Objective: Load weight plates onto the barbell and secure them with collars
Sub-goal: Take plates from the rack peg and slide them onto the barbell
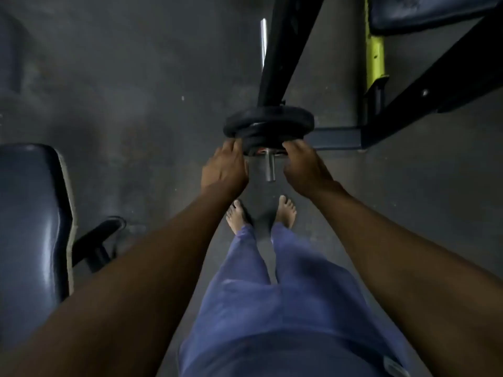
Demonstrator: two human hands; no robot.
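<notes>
Head view: your bare feet (261,214) stand on the grey floor (136,91). Beyond them, your left hand (224,165) and right hand (306,165) curl their fingers around the smaller weight plate (268,144) on the barbell sleeve (270,167), against a larger plate (268,118).

You're looking at a dim, bluish, soft picture — a weak sheen lies on the bench pad (32,213) at left and the steel bar end (270,167), the corners darken, and straight frame bars (283,50) bow toward the edges.
</notes>
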